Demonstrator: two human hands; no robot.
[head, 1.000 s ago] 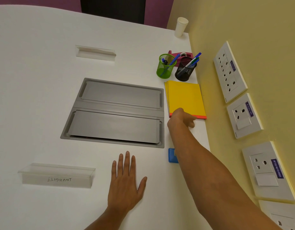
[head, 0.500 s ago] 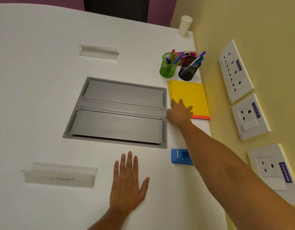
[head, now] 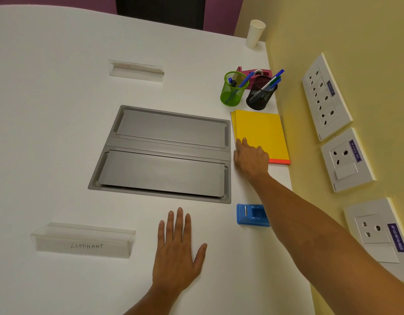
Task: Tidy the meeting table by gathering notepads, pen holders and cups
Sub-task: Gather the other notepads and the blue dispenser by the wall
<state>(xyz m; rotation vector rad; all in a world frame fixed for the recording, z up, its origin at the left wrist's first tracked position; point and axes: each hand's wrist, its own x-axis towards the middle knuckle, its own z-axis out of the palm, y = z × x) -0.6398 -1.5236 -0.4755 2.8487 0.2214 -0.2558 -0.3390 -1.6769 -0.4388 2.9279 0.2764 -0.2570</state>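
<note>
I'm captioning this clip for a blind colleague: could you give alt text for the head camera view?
A person's right hand rests on the near corner of a stack of yellow notepads beside a yellow wall, while the left hand lies flat on the white table. Beyond the notepads stand a green pen holder, a black pen holder and stacked paper cups.

White table (head: 60,110), grey hatch (head: 164,153) inset; yellow wall (head: 333,30) with sockets (head: 326,96); purple wall (head: 219,12) behind.

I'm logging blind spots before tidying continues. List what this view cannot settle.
- Near left corner of the stack of yellow notepads: head view, covered by the right hand.
- Pink tape dispenser: mostly behind the green mesh pen holder and black mesh pen holder.
- Purple wall socket labels: print too small.
</note>
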